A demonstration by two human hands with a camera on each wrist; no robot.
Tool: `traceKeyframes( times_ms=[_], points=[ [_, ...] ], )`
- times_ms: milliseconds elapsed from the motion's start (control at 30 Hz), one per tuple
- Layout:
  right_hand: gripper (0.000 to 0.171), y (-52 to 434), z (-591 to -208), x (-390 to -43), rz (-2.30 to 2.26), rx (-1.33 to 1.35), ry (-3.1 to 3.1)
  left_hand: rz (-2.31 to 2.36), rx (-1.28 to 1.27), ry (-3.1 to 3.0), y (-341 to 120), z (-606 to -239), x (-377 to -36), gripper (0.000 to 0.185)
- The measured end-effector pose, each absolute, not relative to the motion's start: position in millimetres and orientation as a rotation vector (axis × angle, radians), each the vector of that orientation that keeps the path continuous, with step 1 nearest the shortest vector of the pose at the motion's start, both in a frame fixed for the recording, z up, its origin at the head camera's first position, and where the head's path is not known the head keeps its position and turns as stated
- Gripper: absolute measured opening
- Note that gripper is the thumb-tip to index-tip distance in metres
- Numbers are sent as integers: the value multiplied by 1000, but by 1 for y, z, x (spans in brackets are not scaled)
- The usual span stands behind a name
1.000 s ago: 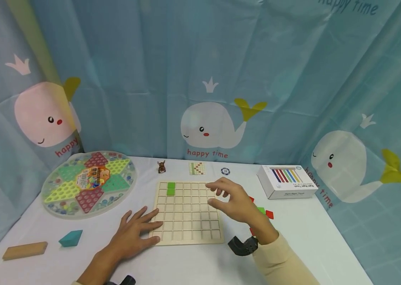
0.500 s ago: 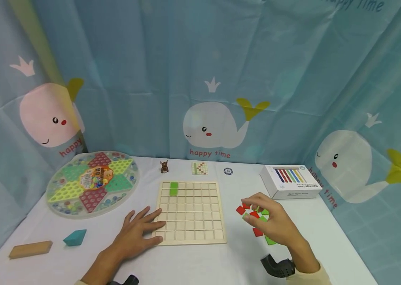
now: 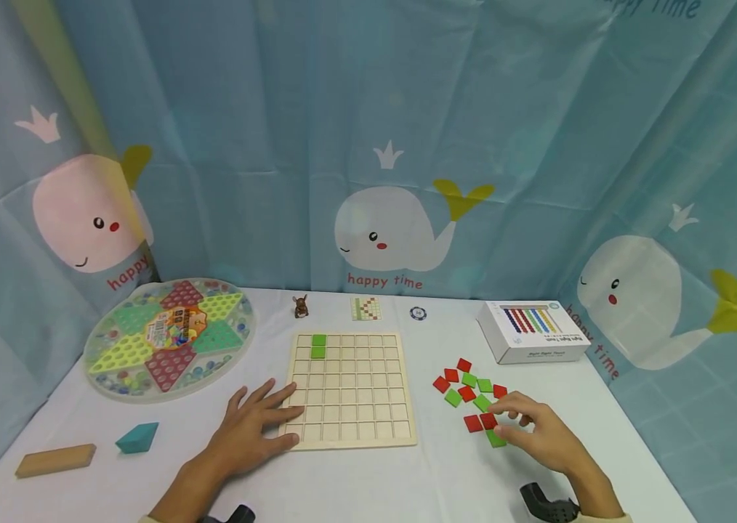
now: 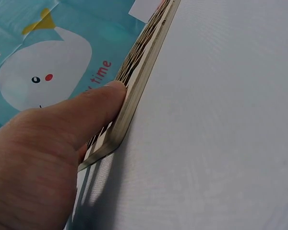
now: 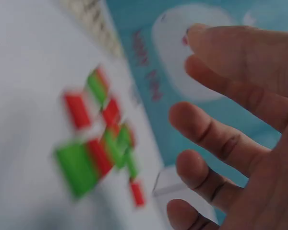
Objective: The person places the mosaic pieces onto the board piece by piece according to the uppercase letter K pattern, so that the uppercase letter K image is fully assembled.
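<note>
A wooden grid board (image 3: 350, 392) lies mid-table with two green tiles (image 3: 318, 346) in its top-left cells. My left hand (image 3: 262, 418) rests flat on the board's near-left corner. In the left wrist view the thumb (image 4: 86, 115) lies against the board's edge (image 4: 139, 72). Right of the board is a loose cluster of red and green tiles (image 3: 469, 392). My right hand (image 3: 528, 428) hovers at the near end of that cluster, its fingertips by a red tile (image 3: 488, 420). In the right wrist view its fingers (image 5: 221, 139) are spread and hold nothing above the blurred tiles (image 5: 98, 153).
A round Chinese checkers set (image 3: 166, 338) sits far left, with a teal block (image 3: 136, 437) and a wooden block (image 3: 54, 460) nearer. A white box (image 3: 532, 333) stands back right. A brown figurine (image 3: 301, 306), pattern card (image 3: 365, 309) and blue chip (image 3: 417, 314) line the back.
My right hand has moved from above the board's right side to the right and nearer, down to the tile cluster. The left hand has stayed on the board's corner.
</note>
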State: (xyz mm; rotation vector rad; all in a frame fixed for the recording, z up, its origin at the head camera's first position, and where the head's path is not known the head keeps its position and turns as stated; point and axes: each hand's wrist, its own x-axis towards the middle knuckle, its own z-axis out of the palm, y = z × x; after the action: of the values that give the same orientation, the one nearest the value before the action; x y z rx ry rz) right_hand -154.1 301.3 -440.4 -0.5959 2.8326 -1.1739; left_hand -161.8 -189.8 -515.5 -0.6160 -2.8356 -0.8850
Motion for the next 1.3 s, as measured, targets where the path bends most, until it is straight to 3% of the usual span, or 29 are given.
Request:
traceKeyframes(
  times_ms=[533, 1000, 1300],
  points=[
    [23, 326, -479, -165, -920, -426, 2813, -873, -612, -2838, -188, -512, -161, 47],
    [27, 316, -482, -160, -781, -334, 2937, -895, -625, -2830, -189, -514, -161, 48],
    [28, 306, -452, -147, -910, -368, 3022, -879, -628, -2834, -189, -512, -161, 47]
  ],
)
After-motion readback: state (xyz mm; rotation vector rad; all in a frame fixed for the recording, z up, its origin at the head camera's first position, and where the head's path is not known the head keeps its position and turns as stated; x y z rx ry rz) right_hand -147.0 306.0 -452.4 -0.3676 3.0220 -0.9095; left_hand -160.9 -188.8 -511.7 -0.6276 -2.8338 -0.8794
